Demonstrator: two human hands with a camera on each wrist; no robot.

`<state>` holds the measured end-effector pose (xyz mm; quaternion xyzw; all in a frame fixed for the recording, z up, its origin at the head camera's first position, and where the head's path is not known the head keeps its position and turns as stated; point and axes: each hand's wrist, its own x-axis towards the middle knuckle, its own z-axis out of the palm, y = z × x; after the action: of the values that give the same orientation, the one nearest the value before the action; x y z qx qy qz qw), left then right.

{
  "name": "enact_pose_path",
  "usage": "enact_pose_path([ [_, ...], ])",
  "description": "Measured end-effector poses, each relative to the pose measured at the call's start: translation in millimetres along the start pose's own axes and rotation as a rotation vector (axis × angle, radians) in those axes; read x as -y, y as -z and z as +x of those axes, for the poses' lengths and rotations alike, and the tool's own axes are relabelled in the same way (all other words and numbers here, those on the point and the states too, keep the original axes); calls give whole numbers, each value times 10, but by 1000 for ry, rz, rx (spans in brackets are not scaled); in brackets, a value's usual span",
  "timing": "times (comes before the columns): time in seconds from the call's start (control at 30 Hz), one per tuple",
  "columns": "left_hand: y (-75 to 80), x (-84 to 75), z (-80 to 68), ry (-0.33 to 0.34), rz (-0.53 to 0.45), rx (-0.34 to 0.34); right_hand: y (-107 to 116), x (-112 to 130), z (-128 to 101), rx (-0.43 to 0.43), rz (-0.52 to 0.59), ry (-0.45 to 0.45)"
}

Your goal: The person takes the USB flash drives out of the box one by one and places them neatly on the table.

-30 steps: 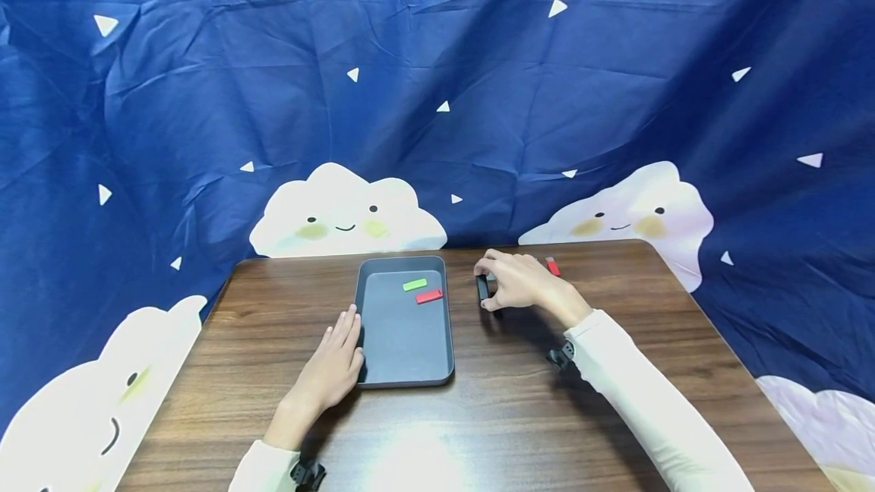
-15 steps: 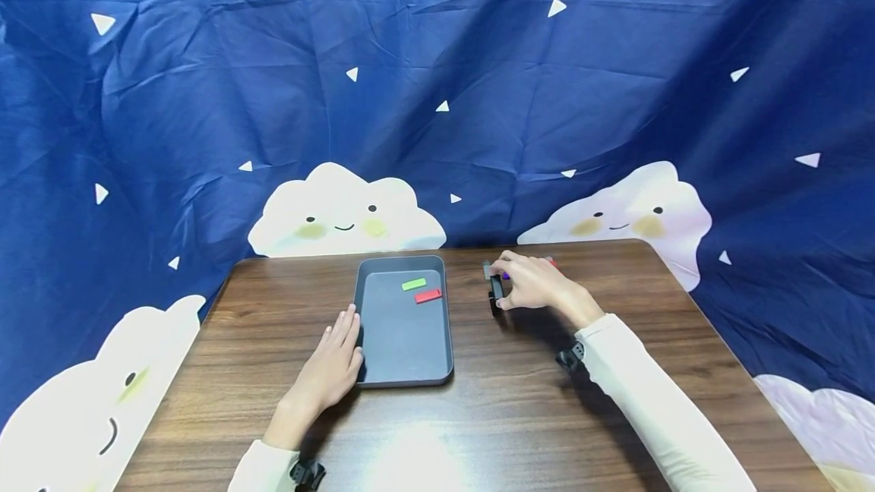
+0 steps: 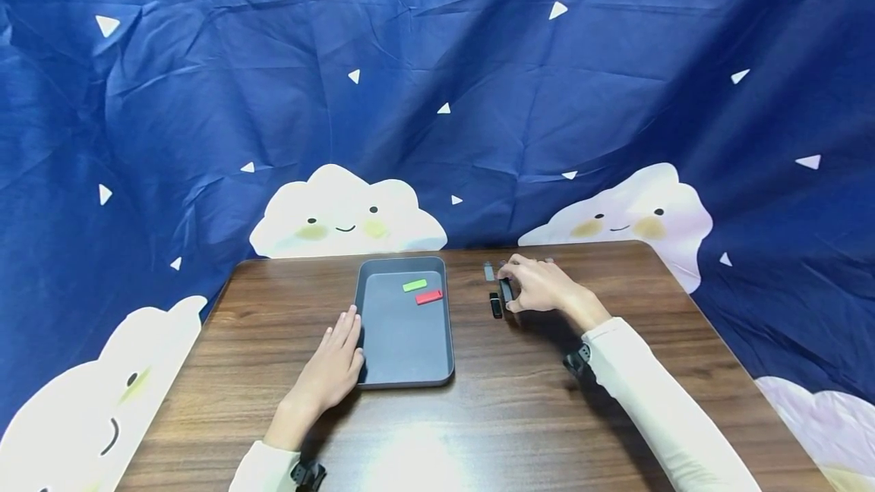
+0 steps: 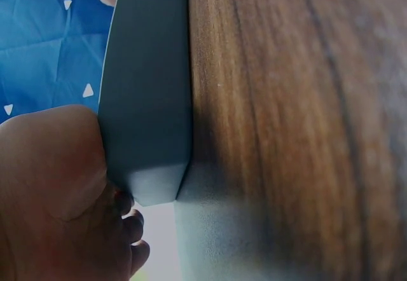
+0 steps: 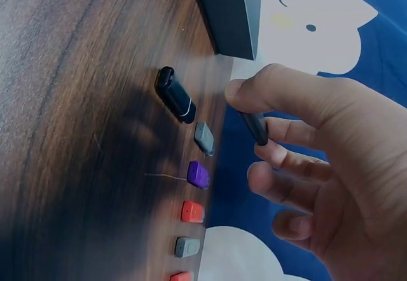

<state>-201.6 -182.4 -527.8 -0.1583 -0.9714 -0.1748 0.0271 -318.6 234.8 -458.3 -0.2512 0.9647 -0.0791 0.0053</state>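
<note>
The right hand (image 3: 540, 285) has drifted further right of the tray (image 3: 403, 370), pinching one black stick (image 5: 254, 127) and leaving another black stick (image 3: 495, 304) on the table, while the left hand (image 3: 335, 364) lies flat against the tray's left wall.

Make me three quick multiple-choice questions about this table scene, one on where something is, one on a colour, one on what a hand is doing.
1. Where does the left hand rest?
A. against the tray
B. on the backdrop
C. inside the tray

2. Which two colours are the pieces in the tray?
A. blue, yellow
B. green, red
C. white, purple

3. The right hand is:
A. flat on the table
B. pinching a small black stick
C. out of view

Answers: 1 A, its fingers lie along the tray's left wall; 2 B, both show there; 3 B, thumb and finger pinch it.
</note>
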Motion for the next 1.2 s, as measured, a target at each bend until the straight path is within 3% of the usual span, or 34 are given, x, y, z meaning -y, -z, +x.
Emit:
enact_pose_path([
  [1.2,8,-1,1,22,-4,24,-305,-205,-76,37,50,-17],
])
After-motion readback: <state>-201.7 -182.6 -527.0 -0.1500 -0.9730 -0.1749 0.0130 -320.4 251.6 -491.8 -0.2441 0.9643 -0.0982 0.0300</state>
